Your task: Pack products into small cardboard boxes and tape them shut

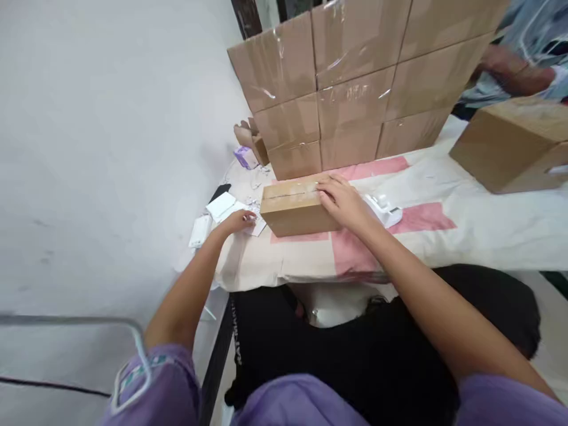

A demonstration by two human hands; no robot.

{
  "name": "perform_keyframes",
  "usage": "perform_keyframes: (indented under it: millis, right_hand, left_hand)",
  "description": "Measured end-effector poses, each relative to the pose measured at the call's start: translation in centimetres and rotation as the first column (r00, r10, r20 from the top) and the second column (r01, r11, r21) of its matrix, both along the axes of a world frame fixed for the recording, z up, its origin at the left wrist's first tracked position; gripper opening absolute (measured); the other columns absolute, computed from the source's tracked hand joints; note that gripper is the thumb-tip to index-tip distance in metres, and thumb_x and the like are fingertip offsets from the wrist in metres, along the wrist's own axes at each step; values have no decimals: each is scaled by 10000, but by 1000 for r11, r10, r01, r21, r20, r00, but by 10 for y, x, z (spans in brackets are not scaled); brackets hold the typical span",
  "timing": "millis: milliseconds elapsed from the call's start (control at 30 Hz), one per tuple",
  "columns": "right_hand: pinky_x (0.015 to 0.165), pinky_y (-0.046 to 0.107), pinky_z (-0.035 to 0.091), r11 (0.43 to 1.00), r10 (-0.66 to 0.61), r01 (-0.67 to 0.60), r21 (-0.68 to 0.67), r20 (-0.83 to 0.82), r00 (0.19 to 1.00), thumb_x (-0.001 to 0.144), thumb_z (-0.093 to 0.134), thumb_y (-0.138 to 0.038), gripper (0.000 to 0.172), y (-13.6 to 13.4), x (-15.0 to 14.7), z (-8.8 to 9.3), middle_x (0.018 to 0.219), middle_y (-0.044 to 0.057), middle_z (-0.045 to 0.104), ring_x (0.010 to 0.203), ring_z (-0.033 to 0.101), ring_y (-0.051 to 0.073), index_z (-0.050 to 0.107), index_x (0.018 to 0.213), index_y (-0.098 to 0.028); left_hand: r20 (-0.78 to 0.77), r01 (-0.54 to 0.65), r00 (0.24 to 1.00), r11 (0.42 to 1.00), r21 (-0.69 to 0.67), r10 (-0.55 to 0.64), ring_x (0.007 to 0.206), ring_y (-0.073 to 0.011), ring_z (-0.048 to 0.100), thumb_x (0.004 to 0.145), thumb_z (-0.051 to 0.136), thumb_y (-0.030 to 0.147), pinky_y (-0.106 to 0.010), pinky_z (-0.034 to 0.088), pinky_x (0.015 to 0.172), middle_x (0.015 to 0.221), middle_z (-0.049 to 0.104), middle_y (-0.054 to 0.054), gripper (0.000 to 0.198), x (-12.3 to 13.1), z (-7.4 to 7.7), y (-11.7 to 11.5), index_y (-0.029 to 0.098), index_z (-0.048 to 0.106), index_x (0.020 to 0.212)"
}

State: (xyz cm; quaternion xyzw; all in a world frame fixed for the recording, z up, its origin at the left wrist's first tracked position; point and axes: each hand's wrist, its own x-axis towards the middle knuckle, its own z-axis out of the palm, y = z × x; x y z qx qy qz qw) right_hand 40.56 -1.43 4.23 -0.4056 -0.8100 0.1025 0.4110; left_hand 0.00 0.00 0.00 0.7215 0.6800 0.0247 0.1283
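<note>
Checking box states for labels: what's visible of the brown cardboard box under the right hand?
The brown rectangular cardboard box lies flat on a white-and-pink cloth, a long side facing the person. Its top looks shut, with a lengthwise seam and a pale, shiny patch, possibly tape. The bare right hand rests on the top's right end; the bare left hand is near its left end, apparently not touching.

Purple-and-white pack [245, 157] near white wall [110, 118]
</note>
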Motion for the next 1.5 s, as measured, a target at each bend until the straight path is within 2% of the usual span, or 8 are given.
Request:
perform_keyframes:
  millis: [200,533,700,867,1133,1300,1400,1500]
  right_hand:
    - [1157,632,371,1000,10,-9,17,-48,999,994,439,-361,365,4,0,-8,1368,82,669,1431,441,357,708,1203,-229]
    - [1174,583,380,998,26,-20,61,-97,995,985,458,-342,346,4,0,-9,1329,101,689,1414,458,355,720,1159,-198]
    - [1165,602,382,998,28,-21,60,-109,994,977,465,-341,338,6,-1,-11,1321,101,692,1410,461,366,723,1152,-210]
    - [1165,624,370,999,36,-31,40,-120,992,979,457,-349,339,5,-1,-10,1326,92,689,1416,455,366,719,1156,-226]
    - [1161,653,350,1000,11,-10,2,-101,995,981,445,-353,362,2,-1,-8,1379,105,657,1442,415,370,706,1191,-216]
    - [1173,657,328,1000,7,-9,-19,-82,997,985,443,-358,362,-1,-1,-6,1400,97,644,1447,403,360,702,1200,-225]
    - [1181,651,319,1000,6,-8,-29,-77,997,988,440,-357,363,-2,-1,-5,1402,97,644,1456,395,356,703,1200,-223]
    - [1180,645,323,1000,2,-4,-25,-79,997,990,441,-353,367,-4,0,-5,1410,103,638,1460,391,358,700,1209,-214]
  left_hand:
    - [-7,-17,1000,998,60,18,944,-254,668,777,656,347,-320,499,857,1026,711,-83,524,-2,-8,-2,200,692,1279]
    - [38,-43,999,989,141,38,930,-234,645,868,572,345,-301,468,788,1077,696,-74,322,21,-4,-14,237,728,1128]
    - [76,-187,981,971,149,178,855,-249,638,825,645,419,-312,457,723,930,709,-78,263,48,-14,-18,203,716,958]
    - [182,-262,955,952,159,233,800,-229,628,733,700,341,-315,467,729,838,701,-48,202,59,-19,-13,195,679,871]
    - [428,-312,887,909,275,175,782,-220,645,738,604,227,-331,518,742,786,698,-28,103,74,-25,-6,182,646,821]
    - [503,-365,856,830,421,120,726,-170,620,919,413,256,-293,532,661,774,614,-18,112,76,-12,-11,215,514,895]
    - [455,-345,887,774,531,83,954,-194,619,931,448,250,-312,529,787,984,607,-68,43,69,2,-22,233,475,903]
    - [355,-264,933,788,555,62,1035,-225,590,882,514,195,-349,493,886,1059,588,-95,76,62,12,-34,233,467,836]
